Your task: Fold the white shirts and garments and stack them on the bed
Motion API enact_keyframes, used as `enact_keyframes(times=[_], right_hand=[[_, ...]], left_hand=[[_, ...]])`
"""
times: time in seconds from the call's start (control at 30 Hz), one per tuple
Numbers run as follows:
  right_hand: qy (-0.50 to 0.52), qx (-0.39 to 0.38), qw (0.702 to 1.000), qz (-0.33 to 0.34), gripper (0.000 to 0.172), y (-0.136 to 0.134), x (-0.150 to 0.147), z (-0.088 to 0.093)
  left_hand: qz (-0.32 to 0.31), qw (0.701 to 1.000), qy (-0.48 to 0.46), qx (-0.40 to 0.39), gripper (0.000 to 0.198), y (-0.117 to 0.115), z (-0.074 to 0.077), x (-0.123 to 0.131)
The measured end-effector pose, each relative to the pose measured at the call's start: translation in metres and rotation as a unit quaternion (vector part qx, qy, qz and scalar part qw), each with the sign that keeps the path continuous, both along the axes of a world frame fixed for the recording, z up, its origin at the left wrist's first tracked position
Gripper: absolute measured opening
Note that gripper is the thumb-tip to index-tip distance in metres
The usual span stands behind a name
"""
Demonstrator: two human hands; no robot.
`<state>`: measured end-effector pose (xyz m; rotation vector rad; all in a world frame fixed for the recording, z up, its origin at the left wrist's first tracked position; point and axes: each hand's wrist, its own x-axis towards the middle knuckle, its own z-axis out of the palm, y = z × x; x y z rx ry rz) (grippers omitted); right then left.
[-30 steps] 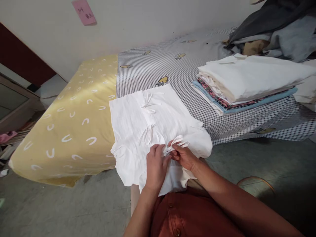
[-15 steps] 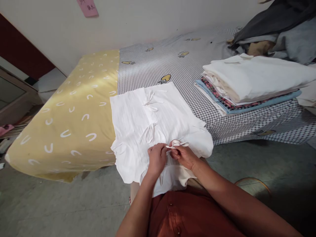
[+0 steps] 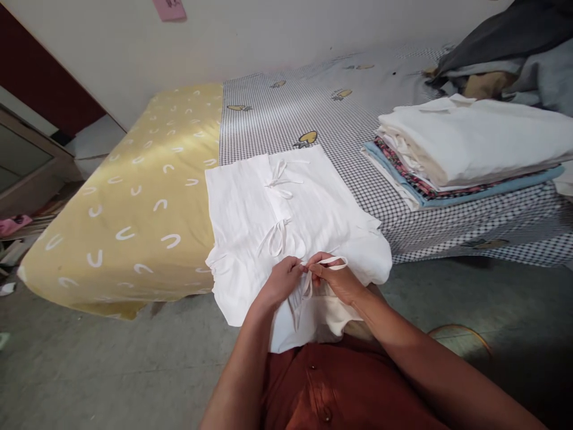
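A white blouse [image 3: 242, 209] lies spread over the bed edge, its near end draped toward my lap. Two tied bows run down its front: an upper bow [image 3: 278, 181] and a lower bow [image 3: 278, 236]. Closest to me, my left hand [image 3: 286, 278] pinches a thin white fabric tie [image 3: 336, 261] near its knot. Pressed close beside it, my right hand [image 3: 332, 276] grips the same tie, with a loop standing out over its fingers and one tail hanging down. The knot itself is partly hidden by my fingertips.
On the right of the bed stands a stack of folded clothes [image 3: 474, 143], with a dark heap of garments [image 3: 505, 48] behind it. A yellow patterned cover [image 3: 147, 197] spreads over the left side, and a checked sheet [image 3: 264, 113] over the right. Grey floor [image 3: 179, 358] shows below.
My hands have stayed together while working the tie. Its loop now stands out further to the right and a tail hangs below. The view has shifted slightly.
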<state>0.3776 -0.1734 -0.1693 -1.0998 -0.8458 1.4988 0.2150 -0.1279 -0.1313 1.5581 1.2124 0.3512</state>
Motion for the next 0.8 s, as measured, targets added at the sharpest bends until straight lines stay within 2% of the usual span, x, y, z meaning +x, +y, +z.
enact_keyframes(times=[0.13, 0.3, 0.4, 0.5, 0.6, 0.8], right_hand=[[-0.027, 0.008, 1.000, -0.005, 0.027, -0.002, -0.001, 0.002], [-0.039, 0.002, 0.997, -0.072, 0.025, 0.000, -0.004, -0.004], [-0.048, 0.008, 0.995, -0.088, 0.025, 0.002, -0.007, -0.010], [-0.071, 0.022, 0.992, -0.105, 0.022, 0.003, -0.009, -0.015], [-0.086, 0.041, 0.989, -0.116, 0.020, 0.004, -0.009, -0.018], [-0.154, 0.080, 0.978, -0.112, 0.015, 0.004, -0.007, -0.022]], left_hand=[[-0.002, 1.000, -0.019, -0.016, 0.024, 0.001, 0.002, -0.001], [-0.018, 0.998, -0.048, -0.035, 0.026, 0.001, 0.003, -0.002], [-0.031, 0.997, -0.065, -0.032, 0.027, 0.002, 0.001, -0.002], [-0.052, 0.996, -0.068, 0.014, 0.026, 0.003, -0.003, -0.003], [-0.043, 0.994, -0.059, 0.079, 0.028, 0.001, -0.011, -0.006], [-0.032, 0.984, -0.053, 0.166, 0.035, -0.023, -0.026, -0.009]])
